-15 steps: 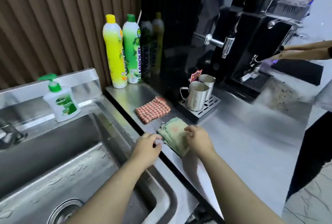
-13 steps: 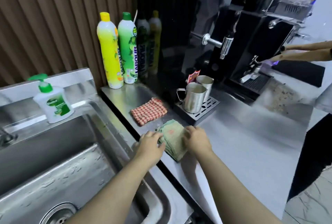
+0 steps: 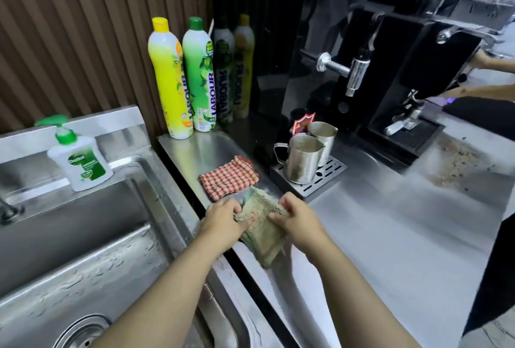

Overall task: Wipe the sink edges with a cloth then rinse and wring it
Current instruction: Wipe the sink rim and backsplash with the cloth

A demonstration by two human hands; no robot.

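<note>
A folded greenish cloth (image 3: pixel 262 225) is lifted slightly off the steel counter, just right of the sink's right edge (image 3: pixel 178 208). My left hand (image 3: pixel 224 220) grips its left side and my right hand (image 3: pixel 299 220) grips its right side. The steel sink basin (image 3: pixel 83 258) lies to the left, with its drain (image 3: pixel 83 333) at the bottom left. Part of the tap (image 3: pixel 8 211) shows at the far left.
A red checked cloth (image 3: pixel 228 177) lies just behind. Two steel jugs (image 3: pixel 303 158) stand on a drip tray by a black machine (image 3: pixel 348 41). Soap dispenser (image 3: pixel 79 161) sits on the sink ledge; detergent bottles (image 3: pixel 181 80) stand at the wall. Another person's arms (image 3: pixel 490 91) work at right.
Both hands have closed in on the green cloth and raised it a little off the counter, bunching it between them. The view has shifted slightly.
</note>
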